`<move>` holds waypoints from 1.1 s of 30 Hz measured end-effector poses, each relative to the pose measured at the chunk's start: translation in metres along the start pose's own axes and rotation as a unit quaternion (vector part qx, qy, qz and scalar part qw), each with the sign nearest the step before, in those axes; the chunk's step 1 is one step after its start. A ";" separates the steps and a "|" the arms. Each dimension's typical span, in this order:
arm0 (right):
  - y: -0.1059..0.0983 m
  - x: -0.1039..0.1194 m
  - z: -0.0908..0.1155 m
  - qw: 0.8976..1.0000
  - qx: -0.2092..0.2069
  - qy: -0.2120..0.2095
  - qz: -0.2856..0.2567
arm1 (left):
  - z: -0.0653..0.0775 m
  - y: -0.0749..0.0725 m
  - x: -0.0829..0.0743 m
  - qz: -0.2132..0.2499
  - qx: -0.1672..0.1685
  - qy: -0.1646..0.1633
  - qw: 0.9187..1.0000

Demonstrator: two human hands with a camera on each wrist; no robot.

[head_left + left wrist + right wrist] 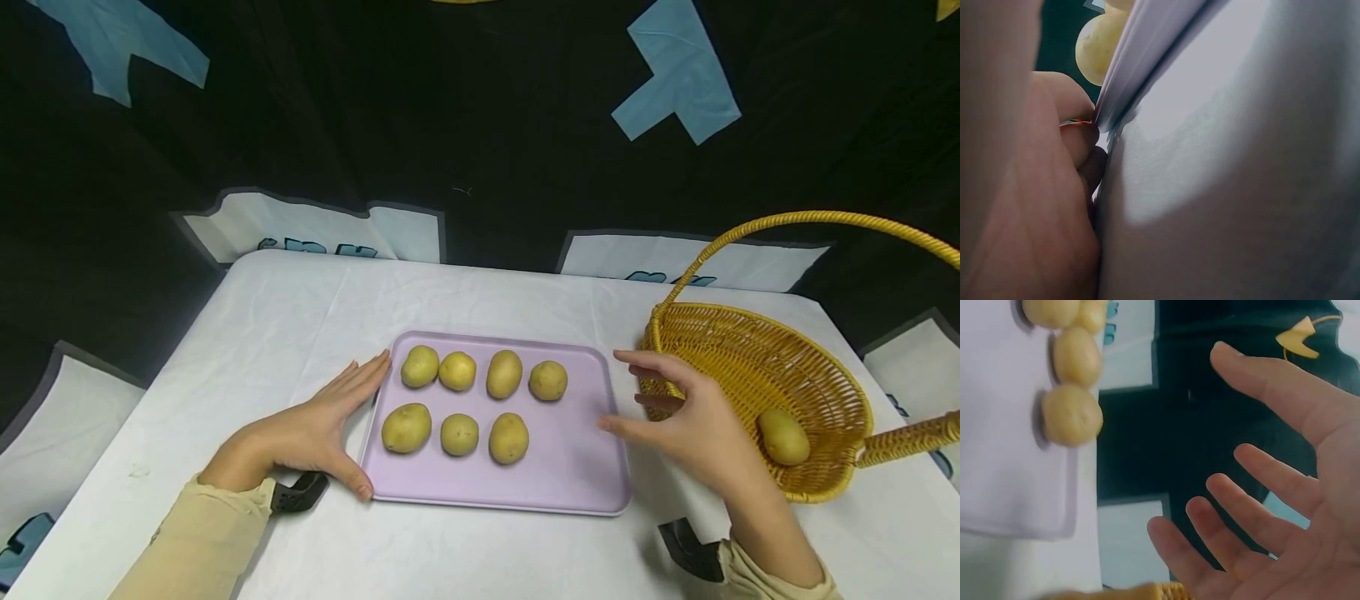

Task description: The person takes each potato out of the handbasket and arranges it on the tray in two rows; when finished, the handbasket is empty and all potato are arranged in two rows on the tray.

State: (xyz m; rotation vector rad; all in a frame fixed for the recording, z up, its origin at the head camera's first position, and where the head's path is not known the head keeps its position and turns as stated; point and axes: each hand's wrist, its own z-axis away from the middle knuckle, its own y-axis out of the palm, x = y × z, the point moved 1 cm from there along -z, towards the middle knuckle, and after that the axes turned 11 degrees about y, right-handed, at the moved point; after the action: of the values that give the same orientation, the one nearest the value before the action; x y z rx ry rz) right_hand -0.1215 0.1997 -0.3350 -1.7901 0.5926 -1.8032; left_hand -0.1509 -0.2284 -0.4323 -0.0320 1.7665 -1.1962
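Several potatoes lie in two rows on a lilac tray, four along the back and three in front. My left hand rests at the tray's left edge, fingers straight and thumb near the front corner. In the left wrist view its fingertips touch the tray's rim. My right hand hovers between the tray's right end and a yellow wicker basket, thumb and fingers spread with nothing between them. One potato lies inside the basket. The right wrist view shows the right hand's fingers apart.
The table has a white cover. The basket's tall arched handle rises at the right. Behind the table hangs a dark cloth with pale blue and white shapes.
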 end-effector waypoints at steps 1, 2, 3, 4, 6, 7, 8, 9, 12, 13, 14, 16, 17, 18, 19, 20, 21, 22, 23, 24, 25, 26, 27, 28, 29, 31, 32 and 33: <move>-0.003 -0.001 0.000 1.000 -0.003 0.007 0.014 | 0.000 0.000 0.000 0.000 0.000 0.000 1.000; -0.007 -0.002 0.001 1.000 -0.006 0.011 0.026 | 0.000 0.000 0.000 0.000 0.000 0.000 1.000; -0.011 -0.003 0.001 0.999 -0.009 0.014 0.035 | 0.000 0.000 0.000 0.001 0.000 0.001 1.000; -0.015 -0.005 0.001 0.999 -0.011 0.015 0.041 | 0.000 0.000 0.000 0.002 0.000 0.001 1.000; -0.024 -0.010 0.002 0.998 -0.013 0.029 0.055 | 0.000 0.000 0.000 0.002 0.000 0.000 1.000; -0.029 -0.013 0.003 0.997 -0.013 0.036 0.061 | 0.000 0.000 0.000 0.002 0.000 -0.001 1.000; -0.035 -0.017 0.004 0.997 -0.014 0.042 0.067 | -0.001 0.000 0.000 0.002 0.000 -0.002 1.000; -0.040 -0.020 0.006 0.996 -0.015 0.052 0.075 | -0.001 0.000 -0.001 0.002 0.000 -0.002 1.000; -0.057 -0.034 0.010 0.991 -0.019 0.081 0.103 | -0.001 0.000 0.000 0.001 0.000 -0.002 1.000; -0.061 -0.038 0.012 0.990 -0.021 0.088 0.112 | -0.001 0.000 0.000 0.001 0.000 -0.002 1.000; -0.065 -0.044 0.013 0.988 -0.024 0.092 0.117 | -0.001 0.000 0.000 0.000 0.000 -0.001 1.000; -0.073 -0.055 0.016 0.986 -0.023 0.107 0.123 | 0.000 0.000 0.000 -0.001 0.001 -0.001 1.000; -0.076 -0.060 0.016 0.985 -0.023 0.110 0.127 | 0.000 0.000 0.000 -0.001 0.001 -0.001 1.000; -0.080 -0.066 0.017 0.984 -0.022 0.116 0.134 | 0.000 0.000 0.001 -0.001 0.000 -0.002 1.000; -0.084 -0.071 0.017 0.982 -0.022 0.121 0.141 | 0.000 0.000 0.001 -0.001 0.000 -0.002 1.000; -0.087 -0.076 0.017 0.980 -0.019 0.127 0.150 | 0.000 0.000 0.001 -0.001 0.000 -0.002 1.000; -0.090 -0.080 0.017 0.978 -0.016 0.133 0.160 | 0.000 0.000 0.001 -0.002 0.000 -0.002 1.000; -0.093 -0.085 0.017 0.975 -0.011 0.142 0.170 | 0.000 0.000 0.001 -0.002 0.000 -0.002 1.000; -0.096 -0.088 0.016 0.973 -0.009 0.144 0.179 | 0.000 0.000 0.001 -0.002 -0.001 -0.002 1.000; -0.099 -0.092 0.016 0.971 -0.005 0.149 0.189 | 0.000 0.000 0.001 -0.001 0.000 -0.003 1.000; -0.101 -0.095 0.015 0.969 0.001 0.151 0.196 | 0.000 0.000 0.001 0.000 -0.001 -0.003 1.000; -0.103 -0.097 0.014 0.967 0.006 0.151 0.204 | 0.000 0.000 0.001 0.000 0.000 -0.004 1.000; -0.104 -0.100 0.013 0.965 0.011 0.153 0.210 | 0.000 0.000 0.001 0.001 0.000 -0.004 1.000; -0.105 -0.102 0.012 0.964 0.016 0.152 0.216 | 0.000 0.000 0.000 0.002 -0.001 -0.005 1.000; -0.107 -0.104 0.010 0.963 0.020 0.150 0.222 | 0.000 0.000 0.000 0.002 -0.001 -0.005 1.000; -0.108 -0.107 0.007 0.960 0.027 0.147 0.235 | 0.000 0.001 0.000 0.002 -0.001 -0.004 1.000; -0.109 -0.108 0.006 0.959 0.032 0.149 0.240 | 0.000 0.001 0.000 0.003 -0.001 -0.004 1.000; -0.110 -0.109 0.004 0.958 0.038 0.150 0.241 | 0.000 0.001 0.000 0.002 -0.001 -0.004 1.000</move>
State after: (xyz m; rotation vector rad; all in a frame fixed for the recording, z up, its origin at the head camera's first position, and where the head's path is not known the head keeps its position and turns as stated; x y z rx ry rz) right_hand -0.1258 0.3539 -0.3482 -1.1901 0.9681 -1.7228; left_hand -0.1506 -0.2280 -0.4330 -0.0339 1.7603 -1.1893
